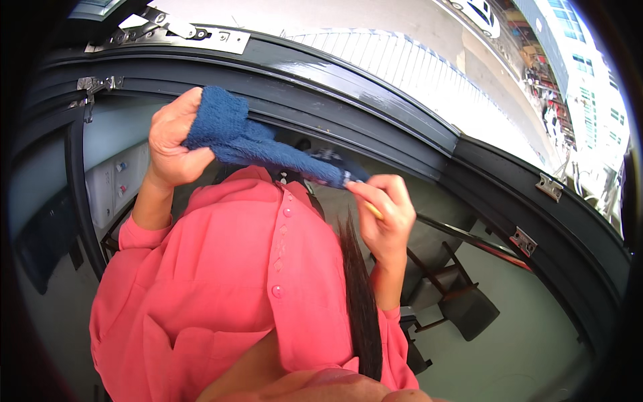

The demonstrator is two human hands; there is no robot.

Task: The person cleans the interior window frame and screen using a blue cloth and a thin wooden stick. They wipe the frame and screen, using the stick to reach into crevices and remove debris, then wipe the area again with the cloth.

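Observation:
Before my chest, a blue plush cloth [286,156] stretches between my two hands. My left hand [177,143] grips its bunched, folded end beside the window frame. Between thumb and fingers, my right hand [384,211] pinches a slim tool with a yellow handle [372,210]. The tool's far end meets the narrow twisted end of the cloth, where a small pale band shows; whether the cloth is wrapped around it I cannot tell. Both hands are raised near the inner side of the dark window frame [321,108].
The window stands open above a street with a white fence [382,55] and a white car [479,17]. Metal stay hardware [201,37] and small latch plates [523,241] sit on the frame. Indoors are a dark chair [469,306] and a white water dispenser [120,183].

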